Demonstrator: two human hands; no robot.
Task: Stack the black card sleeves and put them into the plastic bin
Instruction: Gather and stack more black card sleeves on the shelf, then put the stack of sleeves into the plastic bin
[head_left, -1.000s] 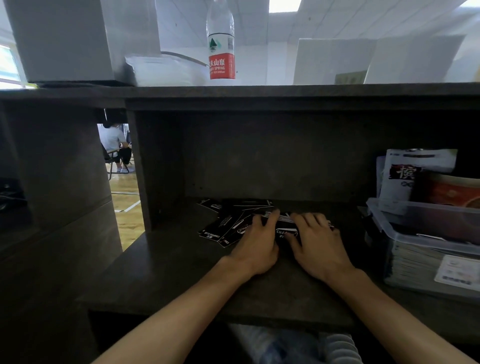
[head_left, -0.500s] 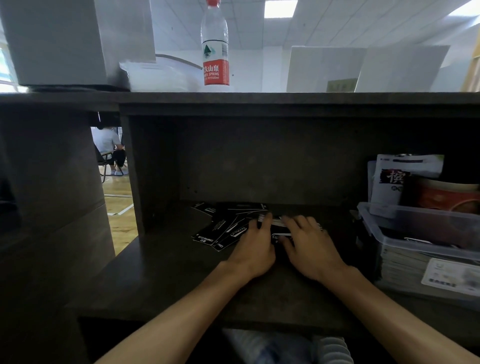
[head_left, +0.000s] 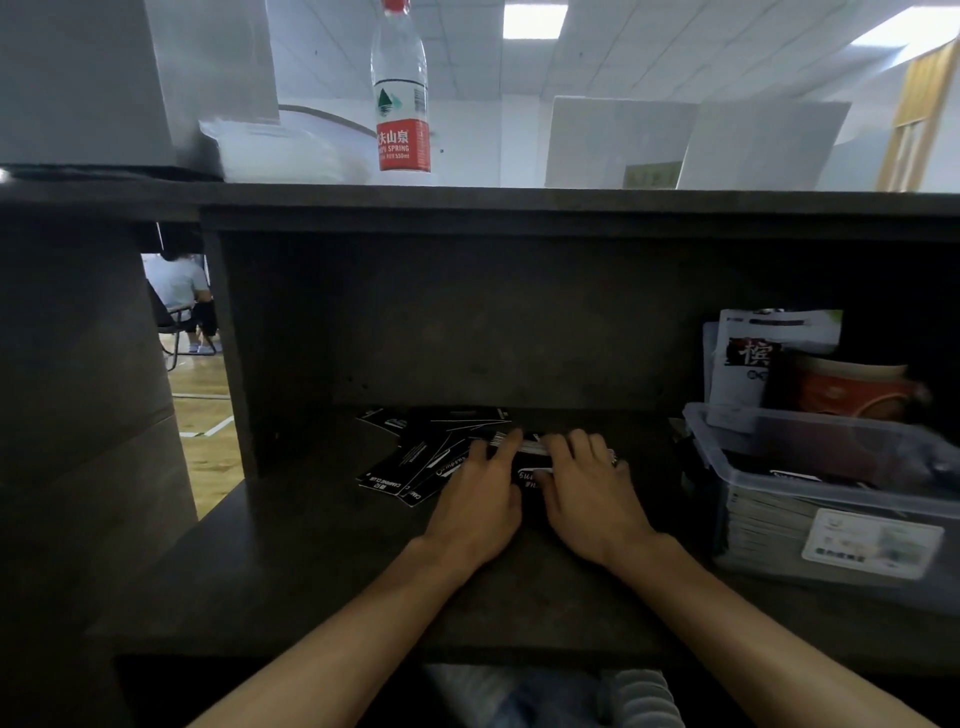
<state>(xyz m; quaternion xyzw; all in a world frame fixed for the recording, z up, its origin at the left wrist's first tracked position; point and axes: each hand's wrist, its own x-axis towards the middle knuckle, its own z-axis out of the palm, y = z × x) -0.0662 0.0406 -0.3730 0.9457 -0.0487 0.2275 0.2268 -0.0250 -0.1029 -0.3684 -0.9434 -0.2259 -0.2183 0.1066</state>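
Several black card sleeves (head_left: 415, 457) with white print lie fanned out on the dark shelf (head_left: 311, 561), near its back wall. My left hand (head_left: 480, 499) and my right hand (head_left: 589, 493) lie side by side on a small bundle of these sleeves (head_left: 527, 447), fingers fairly straight and pressing it from both sides; the white edges of the bundle show between my fingertips. The loose sleeves spread to the left of my left hand. The clear plastic bin (head_left: 810, 467) stands at the right of the shelf, apart from my right hand.
The bin holds stacked cards and dark sleeves, with a white packet (head_left: 748, 358) and an orange cup (head_left: 852, 387) behind it. A water bottle (head_left: 401, 98) stands on the top board. A seated person (head_left: 182, 296) shows through the gap at left.
My hands have stayed on the sleeve bundle and drawn slightly closer together. The head camera has tilted upward a little, so more of the bottle and ceiling shows.
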